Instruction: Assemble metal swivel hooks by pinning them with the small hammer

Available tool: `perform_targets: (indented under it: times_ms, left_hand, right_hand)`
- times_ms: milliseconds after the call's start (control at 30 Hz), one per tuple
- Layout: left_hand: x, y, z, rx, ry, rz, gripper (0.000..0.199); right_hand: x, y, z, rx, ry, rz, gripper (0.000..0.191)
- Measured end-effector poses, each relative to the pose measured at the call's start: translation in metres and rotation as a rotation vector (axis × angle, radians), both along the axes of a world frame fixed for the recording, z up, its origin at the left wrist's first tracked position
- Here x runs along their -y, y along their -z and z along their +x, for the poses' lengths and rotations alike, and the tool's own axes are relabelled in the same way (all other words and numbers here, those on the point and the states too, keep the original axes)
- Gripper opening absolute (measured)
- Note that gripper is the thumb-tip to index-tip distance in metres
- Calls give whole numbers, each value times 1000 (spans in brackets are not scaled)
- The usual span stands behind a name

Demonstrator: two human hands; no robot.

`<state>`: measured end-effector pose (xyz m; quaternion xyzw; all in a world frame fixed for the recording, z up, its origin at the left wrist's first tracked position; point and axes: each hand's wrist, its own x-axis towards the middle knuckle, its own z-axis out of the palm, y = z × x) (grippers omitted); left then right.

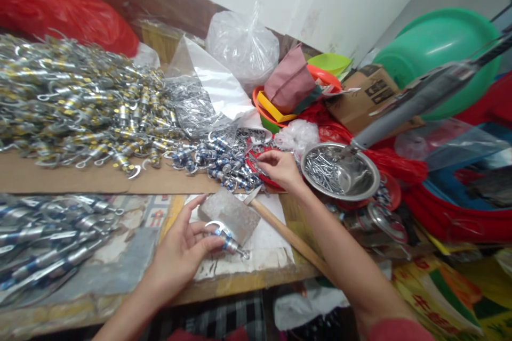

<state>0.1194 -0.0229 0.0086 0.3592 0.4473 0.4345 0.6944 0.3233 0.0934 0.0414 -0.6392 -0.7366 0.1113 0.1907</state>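
Note:
My left hand (pixel 180 248) pinches a small silver-and-blue metal fitting (pixel 228 241) with a hook at one end and an eye at the other. The fitting is just in front of a grey metal block (pixel 236 217) lying on pale paper. Over a red dish (pixel 253 165) of small metal parts reaches my right hand (pixel 283 171), thumb and fingers brought together. Whatever is between those fingertips is too small to make out. A hammer (pixel 286 230) with a wooden handle lies beside the block, partly under my right forearm.
A heap of blue fittings (pixel 224 160) adjoins a large pile of yellow-banded ones (pixel 92 101). More blue fittings (pixel 40 234) lie at left. A steel bowl (pixel 375 178) of pins stands at right, below a grey tool (pixel 412 98). Behind are bags and a green basin (pixel 452 53).

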Motion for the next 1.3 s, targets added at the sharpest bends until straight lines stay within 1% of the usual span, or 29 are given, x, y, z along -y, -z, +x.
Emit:
perform_targets:
  times_ms: [67,100,133,200,233,300,367,467,533,600,700,800,933,1033,1067,1100,1167,1200,1233,1300]
  left_hand:
    - [0,3,0,15,-20,9,79]
    - [0,3,0,19,-27,12,78]
    - [0,4,0,23,-27,13,77]
    - [0,3,0,30,-27,22,77]
    - [0,3,0,35,-26,27,77]
    - [0,2,0,49,-25,30,77]
    - [0,1,0,67,-22,26,79]
    - [0,0,0,75,-16,36,78]
    - [0,0,0,48,-17,42,71]
    - [0,0,-1,-18,-16,51,59]
    - [-1,0,-4,-233,-10,150,38]
    - [-1,-1,-7,-440,23,251,22]
    - [-2,-4,-10,-520,90,337,15]
    - [-3,-6,-9,-542,114,346,16]
    - [-4,-7,-8,-547,118,333,16]
    - [-4,-8,-8,-550,119,318,16]
    - [-4,-8,-7,-552,119,289,16]
    - [-5,-8,-7,-547,115,276,16]
    - [-5,-8,-7,-540,113,268,16]
    - [-6,-6,-7,-514,109,247,16]
  right_hand:
    - [38,-4,-12,-94,-126,25,14]
    - [57,-4,-18,-207,-282,93,13]
    - [74,-3,-23,-276,-388,145,15]
    - [99,3,-30,-371,-514,228,22]
    - [106,7,-33,-388,-531,264,25]
    - [111,15,-37,-386,-541,345,29]
    - [110,21,-41,-332,-564,415,28]
    - [107,23,-46,-221,-583,445,24]
    - [109,20,-48,-169,-574,428,23]
    - [113,17,-48,-119,-555,397,24]
    - [121,14,-46,-65,-527,335,27]
    - [127,16,-45,-91,-494,294,30]
    - [133,22,-45,-180,-438,282,34]
    - [135,25,-35,-258,-432,255,37]
    - [134,26,-29,-285,-393,259,36]
    - [133,26,-20,-295,-321,271,34]
    - [129,29,0,-214,-125,264,28]
    - [127,31,11,-127,-40,218,26]
    - [126,33,20,-33,7,142,28]
    - [124,38,32,108,9,-31,26]
